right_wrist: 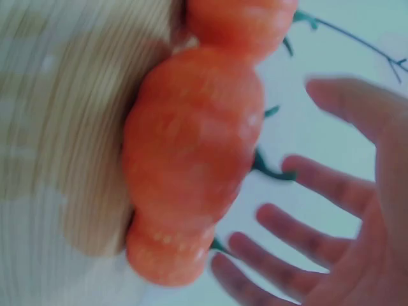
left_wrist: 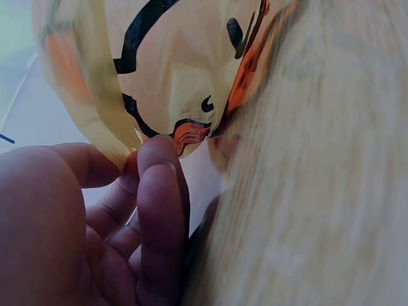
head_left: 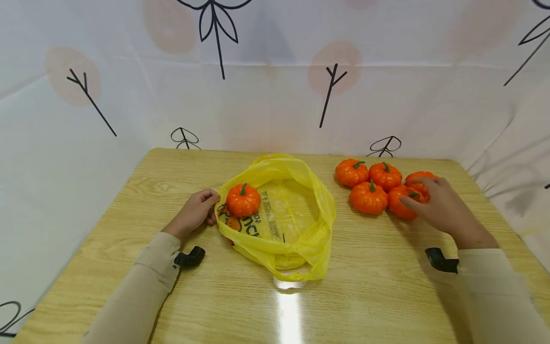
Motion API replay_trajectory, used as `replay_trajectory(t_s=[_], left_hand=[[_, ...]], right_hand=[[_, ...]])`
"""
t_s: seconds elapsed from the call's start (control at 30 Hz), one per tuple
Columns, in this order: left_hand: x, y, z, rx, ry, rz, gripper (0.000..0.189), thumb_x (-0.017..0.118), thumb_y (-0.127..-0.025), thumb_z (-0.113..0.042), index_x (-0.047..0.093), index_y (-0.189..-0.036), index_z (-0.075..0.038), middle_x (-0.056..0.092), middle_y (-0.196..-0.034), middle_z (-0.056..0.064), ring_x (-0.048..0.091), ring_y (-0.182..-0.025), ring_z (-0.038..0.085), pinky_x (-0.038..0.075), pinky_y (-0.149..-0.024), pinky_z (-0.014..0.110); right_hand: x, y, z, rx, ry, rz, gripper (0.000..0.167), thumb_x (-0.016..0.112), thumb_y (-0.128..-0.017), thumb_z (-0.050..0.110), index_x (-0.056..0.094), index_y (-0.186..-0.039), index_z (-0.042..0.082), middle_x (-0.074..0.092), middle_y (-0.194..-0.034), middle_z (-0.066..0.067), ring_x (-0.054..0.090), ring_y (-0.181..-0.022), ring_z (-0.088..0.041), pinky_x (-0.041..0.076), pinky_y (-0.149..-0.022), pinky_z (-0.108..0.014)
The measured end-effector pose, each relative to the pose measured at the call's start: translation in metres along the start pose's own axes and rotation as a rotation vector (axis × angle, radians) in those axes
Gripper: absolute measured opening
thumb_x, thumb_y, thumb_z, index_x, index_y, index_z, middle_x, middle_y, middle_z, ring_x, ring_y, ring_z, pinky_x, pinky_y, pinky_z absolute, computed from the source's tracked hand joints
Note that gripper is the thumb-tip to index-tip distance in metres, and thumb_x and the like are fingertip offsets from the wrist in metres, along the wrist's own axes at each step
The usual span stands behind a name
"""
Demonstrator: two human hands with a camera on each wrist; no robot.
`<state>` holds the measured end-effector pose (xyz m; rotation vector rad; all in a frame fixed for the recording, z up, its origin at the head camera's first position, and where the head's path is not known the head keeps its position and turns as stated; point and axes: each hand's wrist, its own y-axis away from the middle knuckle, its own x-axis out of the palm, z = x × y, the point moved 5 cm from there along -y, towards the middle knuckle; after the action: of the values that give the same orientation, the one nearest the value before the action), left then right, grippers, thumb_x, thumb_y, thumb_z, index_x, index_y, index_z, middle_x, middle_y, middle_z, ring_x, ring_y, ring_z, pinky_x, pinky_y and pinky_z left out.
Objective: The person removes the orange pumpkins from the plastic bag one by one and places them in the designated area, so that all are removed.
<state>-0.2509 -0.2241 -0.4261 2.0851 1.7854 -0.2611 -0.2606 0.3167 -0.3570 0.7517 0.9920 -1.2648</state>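
Note:
A yellow plastic bag (head_left: 320, 191) lies spread on the table with its mouth wide. One orange pumpkin (head_left: 244, 200) with a green stem sits inside, at its left. My left hand (head_left: 196, 210) pinches the bag's left edge between thumb and fingers; the left wrist view shows the printed plastic (left_wrist: 178, 70) at those fingertips. Over the pumpkins at the right, my right hand (head_left: 442, 210) hovers with its fingers spread. Nearest to it is the front right pumpkin (head_left: 403, 203), seen large in the right wrist view, its green stem close to the fingertips. Another pumpkin (head_left: 423, 177) is partly hidden behind that hand.
Beside these, more pumpkins cluster on the wooden table (head_left: 172, 296): two at the back, one (head_left: 352, 172) and another (head_left: 385, 176), and one in front (head_left: 368, 198). A white patterned cloth (head_left: 266, 105) hangs behind the table's far edge.

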Motion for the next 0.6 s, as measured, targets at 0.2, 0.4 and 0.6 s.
replay_trajectory(t_s=[0.2, 0.4, 0.6], left_hand=[[-0.002, 0.001, 0.001, -0.007, -0.002, -0.006, 0.034, 0.046, -0.107, -0.035, 0.058, -0.111, -0.003, 0.054, -0.073, 0.003, 0.058, -0.060, 0.015, 0.055, -0.058, 0.027], [-0.001, 0.001, -0.002, 0.000, -0.004, 0.000, 0.035, 0.046, -0.107, -0.034, 0.058, -0.112, -0.002, 0.055, -0.076, 0.003, 0.058, -0.061, 0.014, 0.055, -0.059, 0.027], [0.000, 0.001, -0.003, 0.003, -0.010, 0.001, 0.035, 0.046, -0.107, -0.034, 0.058, -0.113, -0.002, 0.055, -0.075, 0.003, 0.058, -0.061, 0.015, 0.055, -0.059, 0.027]], right_hand=[[-0.004, 0.000, 0.037, -0.023, -0.071, -0.167, 0.049, 0.062, -0.099, 0.030, 0.053, -0.133, -0.005, 0.040, -0.135, -0.036, 0.037, -0.120, -0.055, 0.037, -0.092, -0.071], [0.001, -0.001, 0.072, -0.089, -0.145, -0.305, 0.039, 0.062, -0.097, 0.018, 0.058, -0.128, -0.005, 0.046, -0.127, -0.033, 0.042, -0.113, -0.050, 0.040, -0.085, -0.062], [0.012, -0.002, 0.105, -0.150, -0.206, -0.340, 0.032, 0.062, -0.096, 0.014, 0.062, -0.123, -0.003, 0.050, -0.122, -0.025, 0.046, -0.111, -0.043, 0.041, -0.084, -0.054]])
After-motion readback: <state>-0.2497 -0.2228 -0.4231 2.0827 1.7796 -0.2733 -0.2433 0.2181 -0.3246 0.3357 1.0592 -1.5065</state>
